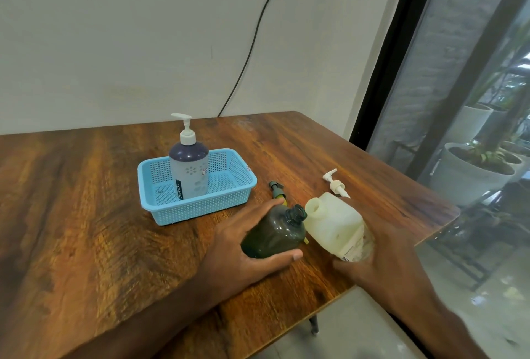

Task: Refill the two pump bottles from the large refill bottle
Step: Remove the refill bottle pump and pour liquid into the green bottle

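Grained wood table point(86, 215): left hand point(243, 246) grips smoky bottle point(272, 234), right hand point(387, 264) cream jug point(335, 223).

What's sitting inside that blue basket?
One pump bottle stands upright in the blue basket, its white pump head on. A small dark speck lies on the basket floor. The floor behind the bottle is hidden.

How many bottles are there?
3: a pump bottle in the blue basket, a dark green bottle in the left hand, a cream bottle in the right hand.
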### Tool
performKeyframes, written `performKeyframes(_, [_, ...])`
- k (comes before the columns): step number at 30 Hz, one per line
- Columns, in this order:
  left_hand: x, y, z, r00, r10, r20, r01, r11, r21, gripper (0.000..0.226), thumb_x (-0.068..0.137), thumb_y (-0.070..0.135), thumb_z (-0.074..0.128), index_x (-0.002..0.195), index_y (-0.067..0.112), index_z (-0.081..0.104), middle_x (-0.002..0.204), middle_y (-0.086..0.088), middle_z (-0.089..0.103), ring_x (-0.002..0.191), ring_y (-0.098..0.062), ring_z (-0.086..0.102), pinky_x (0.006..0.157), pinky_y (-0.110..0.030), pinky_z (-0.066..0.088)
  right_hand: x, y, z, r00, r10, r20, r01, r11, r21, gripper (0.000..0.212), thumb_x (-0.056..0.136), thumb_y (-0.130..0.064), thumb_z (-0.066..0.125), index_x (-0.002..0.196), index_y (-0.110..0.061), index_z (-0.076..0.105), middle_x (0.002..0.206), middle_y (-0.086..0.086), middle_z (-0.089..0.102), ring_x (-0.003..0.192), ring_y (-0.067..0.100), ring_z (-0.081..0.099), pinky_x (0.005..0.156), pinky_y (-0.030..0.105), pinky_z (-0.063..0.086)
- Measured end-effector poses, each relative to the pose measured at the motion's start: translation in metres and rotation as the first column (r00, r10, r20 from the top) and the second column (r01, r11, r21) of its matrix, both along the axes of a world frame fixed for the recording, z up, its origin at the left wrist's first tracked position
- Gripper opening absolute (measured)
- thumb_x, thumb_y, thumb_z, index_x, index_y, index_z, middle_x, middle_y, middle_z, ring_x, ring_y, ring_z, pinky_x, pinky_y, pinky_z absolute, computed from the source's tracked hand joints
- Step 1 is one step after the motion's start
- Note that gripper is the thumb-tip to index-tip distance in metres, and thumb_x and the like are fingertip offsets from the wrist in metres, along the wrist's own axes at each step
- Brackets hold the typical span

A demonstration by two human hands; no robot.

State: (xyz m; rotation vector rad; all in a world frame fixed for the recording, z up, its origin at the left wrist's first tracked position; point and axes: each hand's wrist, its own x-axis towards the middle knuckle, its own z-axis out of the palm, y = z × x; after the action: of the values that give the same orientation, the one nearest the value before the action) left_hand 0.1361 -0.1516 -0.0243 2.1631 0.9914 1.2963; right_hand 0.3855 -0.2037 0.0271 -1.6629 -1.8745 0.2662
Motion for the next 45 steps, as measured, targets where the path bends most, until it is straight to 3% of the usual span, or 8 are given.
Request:
performKeyframes(17, [0.001, 0.004, -0.004, 1.000, 0.004, -0.026, -0.004, 1.000, 0.006, 0.084, 0.075, 0.054, 0.088, 0.148, 0.035, 0.050, 0.140, 0.020, 0.060, 0.131, 0.005, 0.054, 0.099, -0.007, 0.046, 0.001, 0.000, 0.004, 0.999, 0.030, 0.040, -0.032, 0.999, 0.029, 0.092, 0.066, -0.023, 0.094, 0.116, -0.060, 0.026, 0.120, -0.027, 0.041, 0.120, 0.002, 0.034, 0.072, 0.004, 0.031])
performKeyframes(24, [0.001, 0.003, -0.003, 1.000, 0.000, 0.005, 0.000, 1.000, 0.021, 0.079, 0.076, 0.053, 0.088, 0.144, 0.035, 0.053, 0.135, 0.016, 0.065, 0.128, -0.001, 0.059, 0.099, -0.012, 0.050, 0.007, 0.005, 0.000, 0.997, 0.040, 0.064, -0.043, 0.998, 0.047, 0.096, 0.064, -0.027, 0.096, 0.132, -0.051, 0.032, 0.124, -0.023, 0.048, 0.122, 0.006, 0.042, 0.078, 0.007, 0.033])
performKeyframes(33, [0.002, 0.001, -0.001, 1.000, -0.009, 0.013, 0.009, 0.999, 0.043, 0.075, 0.076, 0.048, 0.089, 0.140, 0.042, 0.050, 0.133, 0.031, 0.058, 0.127, 0.005, 0.057, 0.098, -0.007, 0.047, 0.009, 0.010, 0.001, 0.995, 0.050, 0.081, -0.056, 0.996, 0.070, 0.092, 0.066, -0.029, 0.094, 0.126, -0.058, 0.030, 0.123, -0.024, 0.047, 0.121, 0.006, 0.042, 0.077, 0.008, 0.034])
performKeyframes(37, [0.001, 0.002, -0.003, 1.000, 0.002, 0.011, -0.002, 1.000, 0.030, 0.075, 0.076, 0.054, 0.086, 0.140, 0.046, 0.049, 0.134, 0.031, 0.058, 0.127, 0.005, 0.057, 0.098, -0.009, 0.048, 0.009, 0.011, 0.003, 0.993, 0.052, 0.110, -0.061, 0.995, 0.083, 0.096, 0.066, -0.032, 0.094, 0.143, -0.047, 0.037, 0.136, -0.014, 0.057, 0.129, 0.016, 0.049, 0.086, 0.021, 0.044])
performKeyframes(40, [0.000, 0.004, -0.006, 1.000, 0.000, 0.015, 0.000, 1.000, 0.009, 0.078, 0.077, 0.058, 0.085, 0.144, 0.042, 0.049, 0.136, 0.024, 0.062, 0.128, 0.000, 0.059, 0.098, -0.020, 0.055, 0.008, 0.011, 0.007, 0.991, 0.068, 0.113, -0.083, 0.988, 0.130, 0.093, 0.066, -0.037, 0.093, 0.146, -0.037, 0.046, 0.138, -0.012, 0.059, 0.128, 0.015, 0.051, 0.096, 0.033, 0.049])
performKeyframes(45, [-0.001, 0.003, -0.005, 1.000, -0.003, 0.026, 0.003, 1.000, -0.001, 0.077, 0.077, 0.057, 0.085, 0.143, 0.044, 0.049, 0.137, 0.022, 0.063, 0.128, 0.000, 0.059, 0.096, -0.022, 0.057, 0.008, 0.014, 0.010, 0.988, 0.085, 0.129, -0.103, 0.984, 0.145, 0.092, 0.066, -0.038, 0.092, 0.143, -0.042, 0.042, 0.140, -0.011, 0.059, 0.130, 0.018, 0.050, 0.101, 0.042, 0.050])
